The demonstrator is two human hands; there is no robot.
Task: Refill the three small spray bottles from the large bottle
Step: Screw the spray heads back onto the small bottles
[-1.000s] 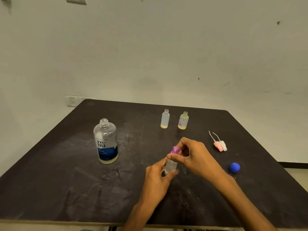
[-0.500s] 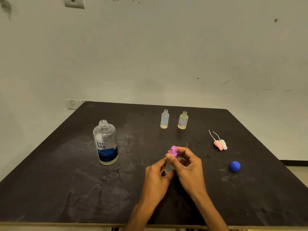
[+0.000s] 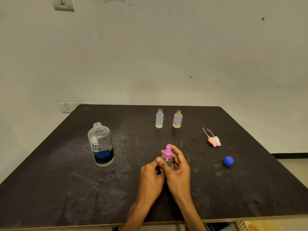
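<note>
Change: since a second ago the right hand [image 3: 177,170] has drawn back from above the pink top and now wraps the bottle's right side; the camera has tipped slightly, so everything sits lower in view. The other items have not moved.
Held bottle: third small spray bottle [image 3: 167,160], upright between both hands near the front middle of the tabletop [image 3: 66,189], its pink spray head [image 3: 167,151] on the neck.
Left hand: left hand [image 3: 152,175] grips the bottle's lower body from the left, thumb against the wall.
Right hand: fingers curl round the bottle behind and beside it, thumb across the front; the fingertips reach up near the pink head.
Large bottle: large bottle [image 3: 101,145] stands uncapped, well to the left, with only a shallow yellowish layer at the bottom.
Other small bottles: clear one [image 3: 159,118] and flower-printed one [image 3: 177,119] stand side by side at the back, both without heads, each showing only a little yellowish liquid at the base.
Loose parts: two spray heads [image 3: 214,141] with dip tubes lie together on the right; blue cap [image 3: 228,161] lies nearer the front right.
Progress: judging by this, early. Two are opened, the third is apparently being unscrewed; its liquid level is hidden. Filling and recapping all three remain.
</note>
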